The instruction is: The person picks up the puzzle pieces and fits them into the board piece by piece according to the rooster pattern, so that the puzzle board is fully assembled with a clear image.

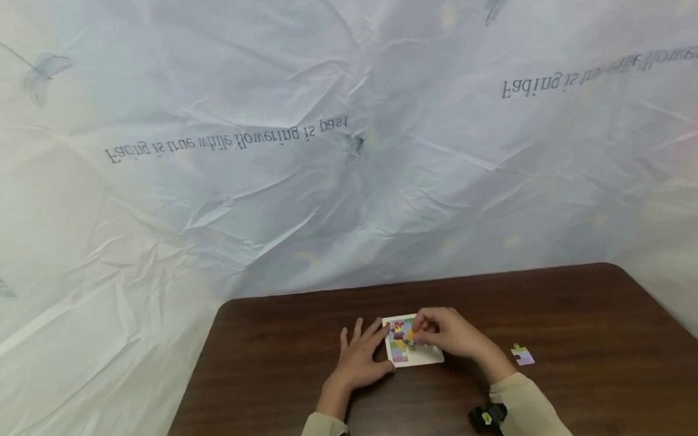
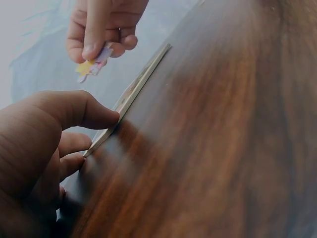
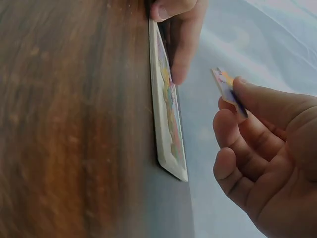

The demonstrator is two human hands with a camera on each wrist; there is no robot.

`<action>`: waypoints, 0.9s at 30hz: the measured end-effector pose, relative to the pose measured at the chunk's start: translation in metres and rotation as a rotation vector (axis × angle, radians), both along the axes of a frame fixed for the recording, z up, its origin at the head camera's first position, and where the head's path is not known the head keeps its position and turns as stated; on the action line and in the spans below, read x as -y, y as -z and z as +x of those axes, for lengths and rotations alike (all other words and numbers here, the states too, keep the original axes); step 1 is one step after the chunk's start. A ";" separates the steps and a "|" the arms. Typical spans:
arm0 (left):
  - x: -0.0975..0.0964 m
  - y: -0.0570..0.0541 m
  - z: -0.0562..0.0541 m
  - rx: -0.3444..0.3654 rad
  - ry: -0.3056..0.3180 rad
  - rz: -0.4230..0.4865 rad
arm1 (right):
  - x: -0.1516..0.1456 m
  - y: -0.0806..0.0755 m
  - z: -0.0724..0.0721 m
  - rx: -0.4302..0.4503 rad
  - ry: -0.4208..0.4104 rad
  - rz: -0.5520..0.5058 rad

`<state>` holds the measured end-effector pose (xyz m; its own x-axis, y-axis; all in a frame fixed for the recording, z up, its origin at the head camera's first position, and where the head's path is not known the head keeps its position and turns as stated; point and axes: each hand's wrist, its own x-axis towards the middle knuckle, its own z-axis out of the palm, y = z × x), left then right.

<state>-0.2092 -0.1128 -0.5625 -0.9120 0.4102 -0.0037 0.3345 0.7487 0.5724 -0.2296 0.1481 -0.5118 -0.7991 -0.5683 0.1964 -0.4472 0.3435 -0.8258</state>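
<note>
On the brown table lies a small white-framed jigsaw board [image 1: 424, 357], part of its picture filled with a colourful bird. My left hand [image 1: 359, 361] rests at the board's left side, fingers spread, with index fingertip and thumb at its edge. In the left wrist view that thumb meets the rim of the board. Between thumb and fingers, my right hand [image 1: 454, 334] pinches a puzzle piece [image 3: 228, 93] coloured purple, yellow and white. It holds the piece above the board; the wrist views show a gap under it. The right hand covers the board's upper right part in the head view.
A loose puzzle piece [image 1: 523, 355], lilac and green, lies on the table [image 1: 591, 324] to the right of my right hand. Behind the table's far edge hangs a pale, wrinkled sheet [image 1: 348, 198] with printed words. Dark devices are strapped to both wrists.
</note>
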 end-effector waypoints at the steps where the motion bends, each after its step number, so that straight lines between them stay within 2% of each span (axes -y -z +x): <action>1: 0.000 0.000 0.000 0.009 0.005 0.006 | 0.000 0.002 0.001 0.010 -0.005 -0.003; 4: -0.001 0.002 0.001 0.036 0.018 0.012 | -0.001 0.009 0.002 0.039 -0.021 0.009; 8: 0.000 0.002 0.000 0.018 0.014 0.009 | 0.001 0.014 -0.003 0.055 -0.044 0.029; 13: 0.003 -0.001 -0.006 -0.008 0.011 0.013 | 0.001 0.014 -0.011 0.048 -0.040 0.042; 21: 0.005 0.003 -0.009 -0.002 0.015 0.004 | 0.001 0.017 -0.014 0.061 -0.042 0.053; 27: 0.005 0.000 -0.013 -0.003 0.014 0.001 | 0.004 0.019 -0.021 0.060 -0.071 0.072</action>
<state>-0.2219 -0.1174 -0.5628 -0.9062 0.4229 -0.0003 0.3468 0.7436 0.5717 -0.2503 0.1437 -0.5313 -0.7652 -0.6350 0.1058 -0.4230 0.3722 -0.8261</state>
